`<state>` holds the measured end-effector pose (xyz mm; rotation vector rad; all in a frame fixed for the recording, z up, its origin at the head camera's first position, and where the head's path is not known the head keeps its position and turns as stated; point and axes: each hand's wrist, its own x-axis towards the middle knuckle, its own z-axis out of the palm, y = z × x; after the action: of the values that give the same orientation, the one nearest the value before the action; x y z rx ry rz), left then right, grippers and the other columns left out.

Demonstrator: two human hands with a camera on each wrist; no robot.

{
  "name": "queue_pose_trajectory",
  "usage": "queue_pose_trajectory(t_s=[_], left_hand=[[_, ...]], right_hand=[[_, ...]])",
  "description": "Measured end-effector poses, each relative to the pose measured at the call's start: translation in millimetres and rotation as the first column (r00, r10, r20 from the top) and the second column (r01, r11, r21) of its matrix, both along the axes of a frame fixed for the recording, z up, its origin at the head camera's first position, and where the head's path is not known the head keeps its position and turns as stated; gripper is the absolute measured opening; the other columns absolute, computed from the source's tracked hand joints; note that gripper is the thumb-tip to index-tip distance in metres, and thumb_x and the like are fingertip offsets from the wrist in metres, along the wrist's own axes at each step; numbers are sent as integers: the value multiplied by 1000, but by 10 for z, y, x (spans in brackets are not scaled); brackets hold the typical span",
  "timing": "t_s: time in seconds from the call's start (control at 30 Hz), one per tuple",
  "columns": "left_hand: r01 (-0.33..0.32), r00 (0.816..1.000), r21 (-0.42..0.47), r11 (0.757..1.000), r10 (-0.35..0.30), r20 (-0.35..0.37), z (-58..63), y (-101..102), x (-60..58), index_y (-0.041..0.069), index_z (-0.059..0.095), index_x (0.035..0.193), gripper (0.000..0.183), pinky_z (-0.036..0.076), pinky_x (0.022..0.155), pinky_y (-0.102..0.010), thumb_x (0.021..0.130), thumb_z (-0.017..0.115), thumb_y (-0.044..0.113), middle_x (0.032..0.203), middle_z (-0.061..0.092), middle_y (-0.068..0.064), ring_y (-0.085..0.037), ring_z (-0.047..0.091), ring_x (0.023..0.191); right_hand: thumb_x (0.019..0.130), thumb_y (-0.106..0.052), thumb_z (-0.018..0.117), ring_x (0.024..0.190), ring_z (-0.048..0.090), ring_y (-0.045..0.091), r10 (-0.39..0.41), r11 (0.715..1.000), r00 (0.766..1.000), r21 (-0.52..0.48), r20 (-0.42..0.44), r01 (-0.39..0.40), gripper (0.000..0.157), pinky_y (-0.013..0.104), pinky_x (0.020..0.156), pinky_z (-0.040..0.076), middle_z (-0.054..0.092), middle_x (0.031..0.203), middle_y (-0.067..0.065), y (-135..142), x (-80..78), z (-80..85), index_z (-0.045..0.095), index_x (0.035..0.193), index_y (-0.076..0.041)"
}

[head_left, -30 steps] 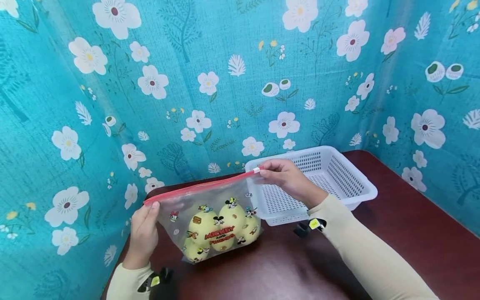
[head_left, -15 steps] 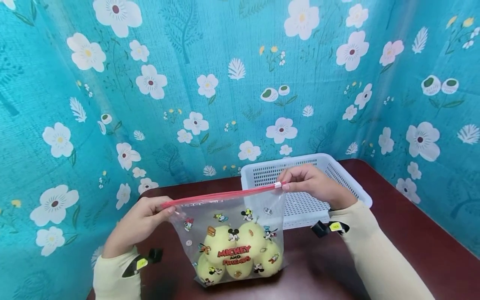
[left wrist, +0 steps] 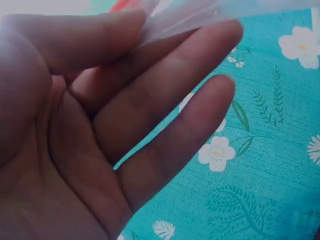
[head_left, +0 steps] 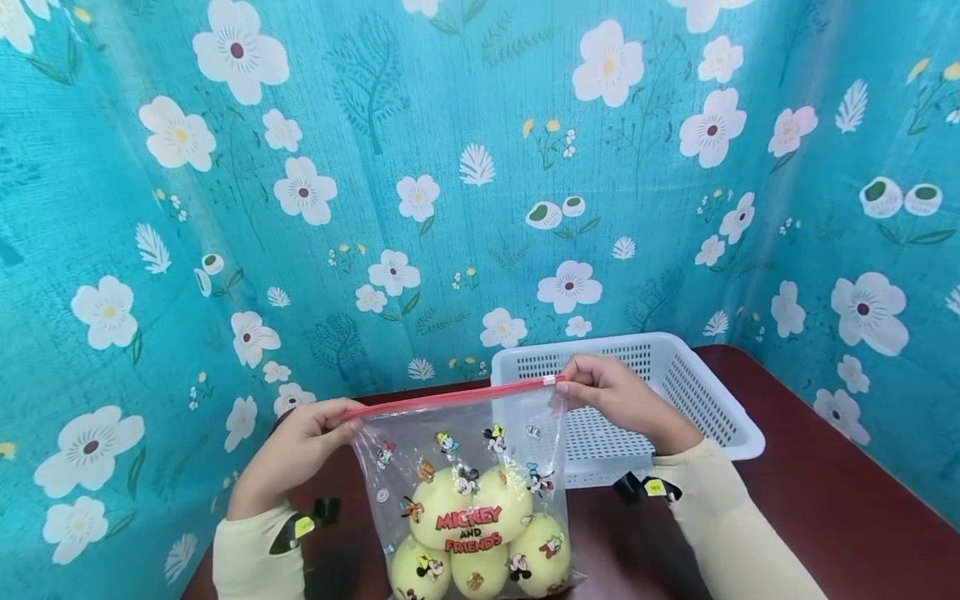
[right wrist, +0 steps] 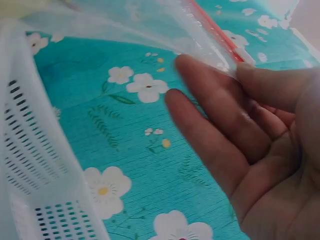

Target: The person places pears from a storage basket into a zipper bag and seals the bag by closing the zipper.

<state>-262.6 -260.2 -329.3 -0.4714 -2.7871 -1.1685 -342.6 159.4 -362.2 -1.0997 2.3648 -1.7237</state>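
Note:
A clear zip bag (head_left: 465,433) with a red zip strip and cartoon prints hangs between both hands in the head view. Several round, pale yellow-green fruits (head_left: 542,557) lie in its lower part. My left hand (head_left: 294,450) pinches the bag's top left corner between thumb and fingers. At the top right corner, beside the white slider (head_left: 550,381), my right hand (head_left: 618,400) pinches the strip's end. The left wrist view shows the thumb pressing the plastic (left wrist: 190,17) against the index finger, other fingers loosely extended. In the right wrist view the slider (right wrist: 244,55) sits right at the thumb tip.
Behind the bag and right hand, a white perforated plastic basket (head_left: 723,408) stands on the dark red-brown table (head_left: 847,517). A turquoise floral curtain (head_left: 450,208) surrounds the table at the back and sides.
The bag has swung from tilted to facing the camera more squarely, moving right and lower in view. The left hand has turned its grip on the corner; both hands still hold the bag.

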Motion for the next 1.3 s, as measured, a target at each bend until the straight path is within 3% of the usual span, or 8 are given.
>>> queue_pose_trajectory(t_s=[0.17,0.3,0.47,0.57,0.77,0.93,1.13,1.3], left_hand=[[-97,995,-140,985,91,-46,59,143,30,14,69,102,12,49,62,-33,95,66,23,87,67,4,-20,56,78],[-143,989,-185,972,132,-70,143,231,58,15,69,102,22,50,61,-32,92,69,34,88,67,3,-19,57,77],[-216,962,-192,957,175,-212,215,344,66,14,70,106,29,56,69,-39,91,69,38,96,70,-2,-20,62,83],[-232,914,-180,956,152,-375,240,486,73,13,71,103,23,56,68,-39,90,72,31,94,71,-2,-18,63,79],[-114,762,-252,961,-78,-643,285,1049,140,11,72,103,18,54,81,-34,89,73,22,98,72,0,-15,66,89],[-40,720,-311,949,-189,-668,242,1580,143,11,72,106,20,52,83,-31,89,74,21,98,72,1,-14,66,89],[-100,668,-309,946,-166,-725,81,1987,76,7,72,106,21,54,80,-34,91,71,21,93,72,-2,-18,67,83],[-97,632,-278,956,-157,-759,-6,2137,26,7,73,104,18,53,83,-35,91,71,18,93,71,-2,-18,67,86]], right_hand=[[97,-11,62,80,67,24,-40,999,998,-20,-39,39,8,35,80,55,71,79,4,-10,45,41,64,93,-5],[95,-11,63,79,66,23,-62,998,994,-9,-91,61,6,34,78,54,71,80,1,-9,88,127,65,90,-7],[95,-6,63,77,65,21,-47,999,991,-7,-127,46,7,34,76,54,71,80,1,3,82,182,65,88,-6],[94,-5,64,74,63,21,-34,999,988,1,-148,35,7,31,72,53,70,80,3,14,89,196,66,87,-6],[92,-8,67,63,52,17,-56,998,981,26,-183,62,4,25,54,42,69,83,4,4,153,187,70,90,-9],[92,-7,67,69,63,25,-45,999,988,-3,-148,45,5,30,63,55,70,86,3,-39,187,112,71,91,-7],[95,-4,63,72,70,23,22,1000,994,3,-111,-22,7,35,67,58,72,86,6,-28,225,74,70,94,-3],[93,-9,66,70,69,17,43,998,980,62,-197,-31,5,34,65,57,72,85,2,37,225,111,71,94,-7]])
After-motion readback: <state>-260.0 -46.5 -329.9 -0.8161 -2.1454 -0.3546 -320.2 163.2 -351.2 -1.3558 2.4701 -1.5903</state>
